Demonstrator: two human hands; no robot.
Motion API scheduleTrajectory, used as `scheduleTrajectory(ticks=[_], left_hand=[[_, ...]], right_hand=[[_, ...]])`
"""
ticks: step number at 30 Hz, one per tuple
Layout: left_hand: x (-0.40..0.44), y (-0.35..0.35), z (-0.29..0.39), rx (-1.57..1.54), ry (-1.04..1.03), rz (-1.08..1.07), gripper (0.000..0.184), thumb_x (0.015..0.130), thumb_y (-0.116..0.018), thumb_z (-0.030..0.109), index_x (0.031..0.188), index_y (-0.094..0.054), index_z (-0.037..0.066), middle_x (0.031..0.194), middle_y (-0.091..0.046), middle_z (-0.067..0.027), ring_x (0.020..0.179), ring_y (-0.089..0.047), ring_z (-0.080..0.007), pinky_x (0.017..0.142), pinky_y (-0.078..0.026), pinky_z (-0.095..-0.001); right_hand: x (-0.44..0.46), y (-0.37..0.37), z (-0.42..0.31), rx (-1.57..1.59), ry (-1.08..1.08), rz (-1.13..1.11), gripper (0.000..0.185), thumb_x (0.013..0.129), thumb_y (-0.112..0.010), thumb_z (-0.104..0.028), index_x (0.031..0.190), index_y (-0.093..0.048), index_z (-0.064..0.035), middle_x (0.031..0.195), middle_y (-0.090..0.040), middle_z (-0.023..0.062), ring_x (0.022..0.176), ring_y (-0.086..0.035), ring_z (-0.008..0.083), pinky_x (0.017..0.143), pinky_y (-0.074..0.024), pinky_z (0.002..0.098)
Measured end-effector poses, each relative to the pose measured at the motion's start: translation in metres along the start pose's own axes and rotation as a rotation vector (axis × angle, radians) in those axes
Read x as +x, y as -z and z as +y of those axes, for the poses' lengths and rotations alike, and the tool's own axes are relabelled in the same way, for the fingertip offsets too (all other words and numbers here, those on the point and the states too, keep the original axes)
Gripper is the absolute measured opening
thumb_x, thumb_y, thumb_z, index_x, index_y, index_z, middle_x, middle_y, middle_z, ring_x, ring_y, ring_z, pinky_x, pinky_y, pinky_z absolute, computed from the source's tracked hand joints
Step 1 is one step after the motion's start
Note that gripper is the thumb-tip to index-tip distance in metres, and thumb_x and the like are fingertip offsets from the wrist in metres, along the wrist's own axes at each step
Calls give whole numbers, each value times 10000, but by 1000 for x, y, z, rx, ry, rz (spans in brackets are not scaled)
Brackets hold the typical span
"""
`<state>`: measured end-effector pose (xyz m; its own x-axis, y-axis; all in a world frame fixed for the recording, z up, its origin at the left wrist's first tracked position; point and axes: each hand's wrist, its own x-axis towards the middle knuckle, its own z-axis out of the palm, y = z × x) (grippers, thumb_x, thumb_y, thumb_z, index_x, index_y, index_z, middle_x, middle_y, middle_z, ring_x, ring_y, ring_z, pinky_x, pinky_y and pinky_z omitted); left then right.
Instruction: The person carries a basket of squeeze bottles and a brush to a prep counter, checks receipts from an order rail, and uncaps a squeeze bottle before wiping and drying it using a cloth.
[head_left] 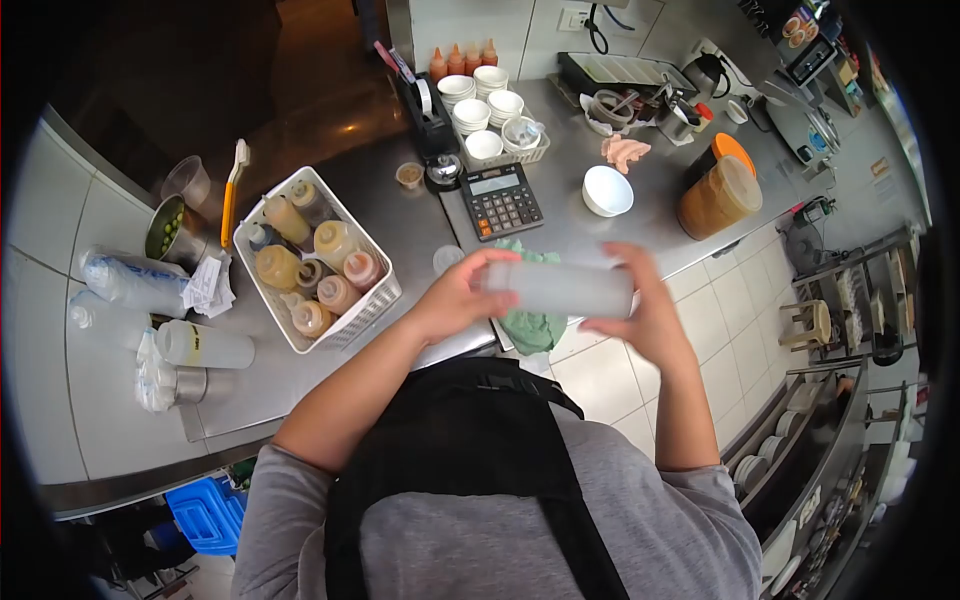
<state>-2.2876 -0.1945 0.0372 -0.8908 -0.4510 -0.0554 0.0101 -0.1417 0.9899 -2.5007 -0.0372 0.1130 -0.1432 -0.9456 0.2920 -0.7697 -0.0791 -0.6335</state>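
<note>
A translucent white plastic bottle (562,289) lies sideways in the air between my hands, over the counter's front edge. My left hand (468,295) is closed round its left end, with thumb and fingers on the wall. At the other end my right hand (640,305) grips the base, thumb below and fingers above, slightly blurred by motion. A crumpled green cloth (532,334) shows behind and beneath the bottle. Nearby on the counter are a small clear lid (447,259) and a black calculator (500,200).
To the left stands a white basket (345,330) of several sauce bottles. Further back are a tray of white cups (470,117), a tape dispenser (428,115) and a white bowl (607,191). A large brown-filled tub (718,200) stands right, near the counter edge.
</note>
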Motion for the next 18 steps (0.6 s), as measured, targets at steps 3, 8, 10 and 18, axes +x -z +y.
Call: scheduleTrajectory(ticks=[3, 8, 10, 18], left_hand=[[7, -8, -9, -419, 109, 16, 425, 932, -566, 194, 1321, -402, 145, 1196, -522, -31, 1017, -563, -150, 855, -487, -268], [21, -12, -10, -502, 109, -61, 405, 963, -497, 327, 1307, -410, 131, 1136, -561, -43, 913, -588, -135, 765, -508, -253], [18, -3, -12, -566, 195, -89, 405, 973, -445, 377, 1284, -431, 118, 1085, -578, -46, 882, -587, -128, 740, -506, -247], [20, 2, 20, -573, 550, -286, 675, 890, -307, 685, 1004, -598, 87, 734, -638, -62, 655, -625, -148, 588, -502, -223]], right_hand=[[-4, -19, 23, 997, -146, 446, 770, 693, -814, -170, 1319, -369, -101, 1342, -413, 81, 1141, -497, 227, 924, -434, 395], [3, -47, 4, 1355, -237, 488, 606, 805, -680, -62, 1309, -343, -64, 1277, -482, 161, 1158, -502, 236, 968, -418, 387], [12, -35, -9, 950, -61, 447, 687, 757, -740, -89, 1309, -334, -41, 1239, -518, 184, 1132, -533, 249, 963, -431, 389], [22, -21, -39, 858, 307, 275, 757, 723, -768, -144, 1312, -306, -30, 1166, -532, 199, 1112, -554, 278, 948, -452, 399]])
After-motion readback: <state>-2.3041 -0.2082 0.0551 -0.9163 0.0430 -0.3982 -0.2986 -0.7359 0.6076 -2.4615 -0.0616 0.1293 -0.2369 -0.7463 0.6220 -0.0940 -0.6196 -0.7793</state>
